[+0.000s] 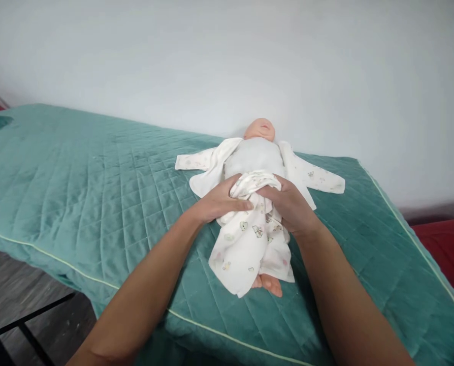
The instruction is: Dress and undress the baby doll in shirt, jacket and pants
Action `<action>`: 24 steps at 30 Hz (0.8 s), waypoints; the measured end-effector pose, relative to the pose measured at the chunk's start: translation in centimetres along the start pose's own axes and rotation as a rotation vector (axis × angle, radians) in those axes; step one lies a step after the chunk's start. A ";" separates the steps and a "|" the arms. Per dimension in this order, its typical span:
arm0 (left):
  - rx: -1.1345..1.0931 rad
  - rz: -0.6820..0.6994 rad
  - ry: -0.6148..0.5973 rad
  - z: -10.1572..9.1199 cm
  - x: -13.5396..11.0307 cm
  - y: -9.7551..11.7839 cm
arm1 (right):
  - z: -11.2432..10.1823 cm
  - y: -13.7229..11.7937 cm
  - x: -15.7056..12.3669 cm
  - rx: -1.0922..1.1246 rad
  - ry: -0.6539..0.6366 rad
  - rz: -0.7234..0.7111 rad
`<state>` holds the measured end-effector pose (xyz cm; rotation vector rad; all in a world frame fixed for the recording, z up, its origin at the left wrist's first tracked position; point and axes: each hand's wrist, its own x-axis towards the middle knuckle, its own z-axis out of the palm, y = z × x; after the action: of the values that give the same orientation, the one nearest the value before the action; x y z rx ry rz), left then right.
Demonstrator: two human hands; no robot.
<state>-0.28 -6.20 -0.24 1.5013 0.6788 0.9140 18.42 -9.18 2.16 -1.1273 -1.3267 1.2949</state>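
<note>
A baby doll (pixel 260 130) lies on its back on the bed, feet toward me. Its white printed jacket (pixel 318 174) is spread open, with a sleeve out to each side and the pale torso bare between. White baby pants (pixel 246 249) with small animal prints cover the legs, and the toes show below the cuffs. My left hand (pixel 225 199) is closed on the left side of the bunched waistband, thumb on top. On the other side, my right hand (pixel 290 203) grips the same waistband; some of its fingertips are hidden in the folds.
Under the doll is a bed with a green quilted cover (pixel 97 203), edged in pale piping. A white wall (pixel 173 66) stands behind it. Something red (pixel 446 249) is at the right edge, and a dark metal frame (pixel 32 317) is low on the left.
</note>
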 end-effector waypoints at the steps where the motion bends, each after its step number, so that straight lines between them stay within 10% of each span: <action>1: 0.020 0.015 -0.050 0.1 -0.1 0.3 | 0.0 0.1 0.1 0.004 0.032 -0.017; 8: -0.244 -0.087 -0.008 0.3 -0.3 -0.1 | 0.2 0.1 0.1 -0.069 0.039 -0.035; 14: -0.332 -0.065 0.129 -0.1 0.1 -1.5 | 0.1 -1.1 -0.7 -0.299 -0.248 0.053; 24: -0.099 -0.090 -0.102 -0.4 -0.2 0.2 | 0.0 -0.5 -1.1 -0.037 -0.096 0.007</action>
<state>-0.78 -6.16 -0.09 1.4089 0.6130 0.7863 18.60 -10.30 2.65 -1.1076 -1.4237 1.3488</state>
